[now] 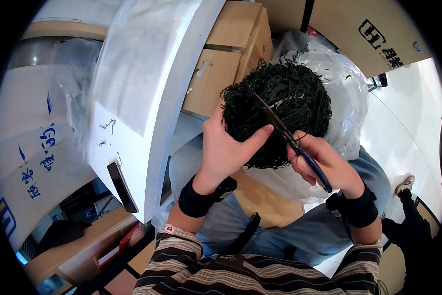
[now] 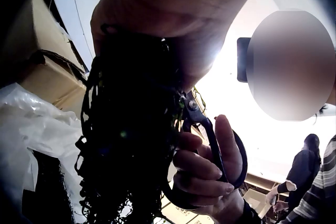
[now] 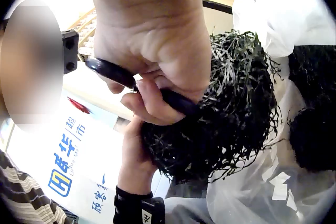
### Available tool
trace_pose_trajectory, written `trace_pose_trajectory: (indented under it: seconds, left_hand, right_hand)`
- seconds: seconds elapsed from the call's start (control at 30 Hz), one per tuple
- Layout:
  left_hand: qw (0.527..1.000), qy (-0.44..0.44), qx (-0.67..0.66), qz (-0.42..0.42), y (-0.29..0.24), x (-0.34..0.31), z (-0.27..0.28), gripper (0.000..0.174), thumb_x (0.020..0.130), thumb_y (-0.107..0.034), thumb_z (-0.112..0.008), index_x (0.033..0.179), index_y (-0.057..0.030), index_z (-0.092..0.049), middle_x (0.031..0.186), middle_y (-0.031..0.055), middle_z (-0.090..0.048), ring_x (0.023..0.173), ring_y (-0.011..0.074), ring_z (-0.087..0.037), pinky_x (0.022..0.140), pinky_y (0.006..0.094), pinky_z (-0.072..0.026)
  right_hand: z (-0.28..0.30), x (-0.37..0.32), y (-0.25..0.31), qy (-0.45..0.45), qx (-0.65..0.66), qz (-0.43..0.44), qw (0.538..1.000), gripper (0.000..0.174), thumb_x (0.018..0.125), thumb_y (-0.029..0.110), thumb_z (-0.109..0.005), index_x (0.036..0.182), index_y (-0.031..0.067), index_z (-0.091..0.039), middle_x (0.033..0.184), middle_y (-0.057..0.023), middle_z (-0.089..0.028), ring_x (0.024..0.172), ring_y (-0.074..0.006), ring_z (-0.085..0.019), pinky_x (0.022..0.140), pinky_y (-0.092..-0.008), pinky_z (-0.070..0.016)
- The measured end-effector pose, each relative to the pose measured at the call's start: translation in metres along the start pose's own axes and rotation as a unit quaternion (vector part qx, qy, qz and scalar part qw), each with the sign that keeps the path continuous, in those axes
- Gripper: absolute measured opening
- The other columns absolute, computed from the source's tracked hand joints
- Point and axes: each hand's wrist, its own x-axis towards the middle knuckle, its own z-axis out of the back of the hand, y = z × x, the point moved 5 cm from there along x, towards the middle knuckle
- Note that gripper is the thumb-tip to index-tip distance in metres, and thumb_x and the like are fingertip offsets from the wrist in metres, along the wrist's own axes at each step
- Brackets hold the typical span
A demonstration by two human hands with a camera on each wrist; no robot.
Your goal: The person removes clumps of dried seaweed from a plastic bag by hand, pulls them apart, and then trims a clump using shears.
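A round, tangled mass of thin black-green strands [image 1: 299, 88], like dried seaweed, is in front of the person. The left hand [image 1: 226, 147] grips its near left side, thumb laid over the top and most fingers hidden behind it. In the right hand [image 1: 324, 160] is a pair of scissors [image 1: 307, 160] with dark handles, its blade lying across the strands near the left thumb. From the left wrist view, the scissors' pivot [image 2: 193, 106] is close beside the mass, and fingers of the right hand [image 2: 202, 174] pass through the spread handle loops.
Behind the mass lies a clear plastic bag [image 1: 346, 98]; more dark strands [image 3: 315, 134] show there in the right wrist view. Cardboard boxes [image 1: 216, 73] stand beside a white table [image 1: 100, 162] bearing a phone [image 1: 121, 187] and loose scraps. Another person [image 1: 410, 226] is at far right.
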Motion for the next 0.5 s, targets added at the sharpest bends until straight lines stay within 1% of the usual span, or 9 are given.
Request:
trace_pose_trajectory:
  seconds: [0.07,0.17,0.23,0.33,0.37,0.4,0.43,0.47,0.5]
  left_hand:
    - [1.0,-0.001,-0.001,0.003,0.001,0.0,0.0,0.042,0.073,-0.003,-0.077,0.107,0.0056,-0.055,0.094,0.0105,-0.068,0.086,0.0134,-0.065,0.078,0.0267,-0.0521]
    - [1.0,-0.002,0.006,0.001,0.002,0.0,-0.001,0.042,0.072,-0.003,-0.077,0.107,0.0061,-0.055,0.093,0.0112,-0.069,0.084,0.0134,-0.066,0.076,0.0266,-0.0521]
    - [1.0,-0.001,0.015,-0.005,0.004,-0.001,-0.003,0.042,0.072,-0.003,-0.077,0.106,0.0065,-0.055,0.092,0.0115,-0.069,0.084,0.0135,-0.066,0.075,0.0266,-0.0522]
    - [0.999,-0.028,0.018,-0.042,0.004,-0.001,-0.004,0.041,0.073,-0.003,-0.076,0.106,0.0068,-0.055,0.091,0.0121,-0.069,0.083,0.014,-0.066,0.074,0.0266,-0.0521]
    - [0.998,-0.026,0.023,-0.043,0.004,-0.002,-0.004,0.04,0.073,-0.003,-0.076,0.106,0.0066,-0.055,0.092,0.0121,-0.069,0.083,0.0142,-0.066,0.075,0.0269,-0.052]
    - [0.998,-0.024,0.027,-0.045,0.003,-0.002,-0.004,0.04,0.074,-0.004,-0.076,0.106,0.0064,-0.055,0.093,0.0122,-0.069,0.084,0.0144,-0.066,0.075,0.0271,-0.0519]
    - [0.998,-0.022,0.026,-0.047,0.0,-0.002,-0.005,0.04,0.074,-0.004,-0.076,0.106,0.0064,-0.055,0.093,0.0122,-0.069,0.084,0.0144,-0.066,0.075,0.0271,-0.0519]
    - [0.999,-0.022,0.015,-0.024,-0.001,-0.001,-0.004,0.038,0.074,-0.003,-0.075,0.106,0.006,-0.056,0.094,0.0116,-0.069,0.085,0.0142,-0.065,0.077,0.0273,-0.0514]
    - [1.0,-0.022,0.003,-0.001,-0.001,-0.001,-0.003,0.037,0.075,-0.003,-0.075,0.106,0.0056,-0.056,0.095,0.011,-0.068,0.086,0.014,-0.064,0.079,0.0275,-0.0509]
  right_hand:
    - [0.002,-0.003,0.003,0.003,0.009,-0.016,1.0,0.029,0.095,0.03,-0.058,0.088,0.0036,-0.048,0.063,0.0031,-0.049,0.053,-0.0033,-0.046,0.046,-0.0208,-0.0337]
    - [0.0,-0.01,0.011,0.039,0.061,-0.055,0.996,0.03,0.097,0.033,-0.053,0.091,0.0034,-0.048,0.064,0.0015,-0.049,0.051,-0.0056,-0.051,0.045,-0.0199,-0.0383]
    - [-0.004,-0.014,0.013,0.069,0.148,-0.076,0.984,0.032,0.099,0.034,-0.048,0.093,0.0031,-0.048,0.065,-0.0005,-0.05,0.05,-0.0085,-0.054,0.045,-0.0211,-0.0429]
    - [-0.005,-0.017,0.013,0.068,0.106,-0.055,0.991,0.031,0.101,0.034,-0.043,0.095,0.0034,-0.047,0.067,-0.0013,-0.05,0.049,-0.0103,-0.054,0.045,-0.0212,-0.0449]
    - [-0.006,-0.018,0.016,0.035,0.126,-0.079,0.988,0.033,0.097,0.033,-0.053,0.089,0.0018,-0.049,0.061,-0.0025,-0.05,0.047,-0.0104,-0.051,0.043,-0.023,-0.0401]
    - [-0.004,-0.018,0.016,0.034,0.126,-0.078,0.988,0.033,0.097,0.033,-0.053,0.089,0.0018,-0.049,0.061,-0.0025,-0.05,0.047,-0.0104,-0.051,0.043,-0.023,-0.0401]
    - [0.003,-0.019,0.015,-0.003,-0.012,-0.073,0.997,0.034,0.094,0.034,-0.058,0.089,0.0019,-0.048,0.063,-0.0013,-0.049,0.05,-0.009,-0.05,0.045,-0.0224,-0.0385]
    - [0.009,-0.018,0.014,-0.038,-0.15,-0.068,0.986,0.036,0.09,0.035,-0.063,0.089,0.0021,-0.048,0.064,-0.0002,-0.048,0.053,-0.0077,-0.05,0.046,-0.0219,-0.0369]
    - [0.012,-0.018,0.019,-0.075,-0.234,-0.018,0.969,0.032,0.084,0.027,-0.069,0.086,0.002,-0.05,0.063,0.0013,-0.048,0.053,-0.0064,-0.043,0.047,-0.0238,-0.0322]
